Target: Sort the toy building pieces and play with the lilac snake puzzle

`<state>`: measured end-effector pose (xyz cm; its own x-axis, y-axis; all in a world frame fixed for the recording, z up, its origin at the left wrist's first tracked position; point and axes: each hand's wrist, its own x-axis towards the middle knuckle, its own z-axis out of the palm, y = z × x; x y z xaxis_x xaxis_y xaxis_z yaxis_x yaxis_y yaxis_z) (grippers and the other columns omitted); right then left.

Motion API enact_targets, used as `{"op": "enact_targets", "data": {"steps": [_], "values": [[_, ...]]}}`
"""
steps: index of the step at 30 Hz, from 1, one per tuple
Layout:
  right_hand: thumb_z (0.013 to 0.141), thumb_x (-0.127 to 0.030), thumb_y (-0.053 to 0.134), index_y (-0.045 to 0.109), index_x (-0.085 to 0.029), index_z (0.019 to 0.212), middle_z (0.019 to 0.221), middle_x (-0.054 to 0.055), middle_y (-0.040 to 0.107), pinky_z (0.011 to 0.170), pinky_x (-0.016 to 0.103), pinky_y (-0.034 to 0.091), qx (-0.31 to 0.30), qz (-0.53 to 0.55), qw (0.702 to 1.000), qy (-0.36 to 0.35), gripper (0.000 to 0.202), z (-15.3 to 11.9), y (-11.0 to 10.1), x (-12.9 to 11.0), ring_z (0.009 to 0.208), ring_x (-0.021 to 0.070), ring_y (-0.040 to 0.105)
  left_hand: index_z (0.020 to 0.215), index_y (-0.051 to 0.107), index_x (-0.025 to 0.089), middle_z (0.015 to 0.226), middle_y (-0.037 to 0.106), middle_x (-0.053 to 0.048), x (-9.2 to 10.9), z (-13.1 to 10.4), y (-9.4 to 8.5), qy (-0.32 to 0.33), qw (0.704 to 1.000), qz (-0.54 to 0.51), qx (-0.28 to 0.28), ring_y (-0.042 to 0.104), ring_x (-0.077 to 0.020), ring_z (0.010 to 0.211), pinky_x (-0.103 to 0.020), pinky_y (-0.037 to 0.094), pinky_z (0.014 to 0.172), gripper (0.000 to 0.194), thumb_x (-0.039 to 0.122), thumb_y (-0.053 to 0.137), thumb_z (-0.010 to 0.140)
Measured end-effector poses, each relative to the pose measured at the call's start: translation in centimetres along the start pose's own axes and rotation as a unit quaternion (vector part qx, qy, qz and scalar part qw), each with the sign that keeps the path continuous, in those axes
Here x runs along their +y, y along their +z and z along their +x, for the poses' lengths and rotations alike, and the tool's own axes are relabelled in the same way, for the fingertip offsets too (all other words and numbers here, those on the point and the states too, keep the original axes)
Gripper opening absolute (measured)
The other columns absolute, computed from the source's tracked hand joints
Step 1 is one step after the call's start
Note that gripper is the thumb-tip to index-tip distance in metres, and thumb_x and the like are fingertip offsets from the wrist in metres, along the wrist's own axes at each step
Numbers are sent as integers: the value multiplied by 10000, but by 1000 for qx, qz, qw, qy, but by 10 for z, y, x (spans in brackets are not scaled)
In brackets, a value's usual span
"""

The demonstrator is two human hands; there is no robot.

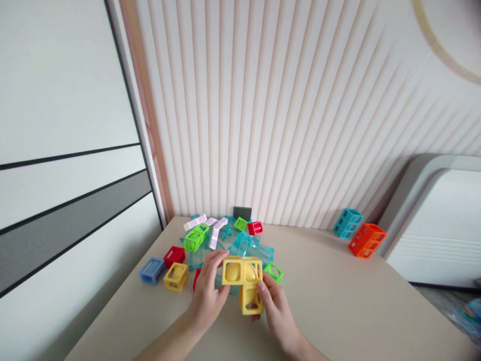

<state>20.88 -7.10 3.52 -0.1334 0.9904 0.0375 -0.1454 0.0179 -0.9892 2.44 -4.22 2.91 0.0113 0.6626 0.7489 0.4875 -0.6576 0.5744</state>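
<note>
Held between left hand [210, 283] and right hand [276, 311], seemingly raised over the tabletop [330, 301]: an L-shaped yellow three-cube block [243, 271], with two cubes in a row between the hands and a third below the one nearer the right grip. Left fingers and thumb pinching the outer cube, fingertips along its upper edge, thumb at its lower corner. Right thumb pressed on the front near the joint of upper and lower cubes, fingers wrapped behind, mostly hidden.

Probably light, judging by thin frames and large windows; likely stiff plastic with little give. Smooth-looking, so perhaps slippery on the flat faces: best taken by window rims and outer edges rather than by the rounded yellow shapes inside, impossible to tell as fixed or loose. Not very fragile, presumably, but weakest at the joints: better to support both sides of a joint than to lever on the lower cube alone.

Left of the left hand, a single yellow cube [176, 277], a red cube [174, 256] and, farthest out, a blue cube [152, 271]. Just beyond the right fingers, a green cube [273, 274]; behind the grip, translucent teal track pieces [240, 245]. Well apart to the right, an orange cube stack [367, 241].
</note>
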Motion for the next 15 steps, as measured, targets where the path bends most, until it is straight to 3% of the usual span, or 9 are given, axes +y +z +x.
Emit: {"op": "enact_targets", "data": {"steps": [3,7,12,15], "values": [[848,-748,569,664,-175,997,671,10,629,459,256,518,21,17,1000,-4,600,1,1,-2,493,138,584,1456,400,260,1428,522,-139,6,-1,1,-59,990,-122,-23,529,-277,1331,-401,533,1028,577,168,582,916],[861,-721,579,657,-186,1087,750,35,673,490,270,523,27,23,999,-21,586,1,-1,1,536,151,599,1502,346,263,1542,424,-148,16,4,3,-159,937,-308,-37,400,-314,1445,-427,440,1128,658,391,631,923],[917,-617,592,584,-229,1278,1034,93,691,689,332,580,-4,0,997,-73,531,-2,-2,7,769,198,663,1517,328,247,1410,573,-164,20,8,4,-311,842,-438,-38,590,-340,1275,-461,490,1061,889,497,779,792],[946,-578,573,550,-229,1333,1056,105,687,746,353,576,-34,-25,995,-87,522,-4,-4,9,789,203,668,1469,415,238,1279,679,-136,24,7,3,-368,809,-454,-68,665,-323,1164,-448,522,1009,853,465,825,757]]}}
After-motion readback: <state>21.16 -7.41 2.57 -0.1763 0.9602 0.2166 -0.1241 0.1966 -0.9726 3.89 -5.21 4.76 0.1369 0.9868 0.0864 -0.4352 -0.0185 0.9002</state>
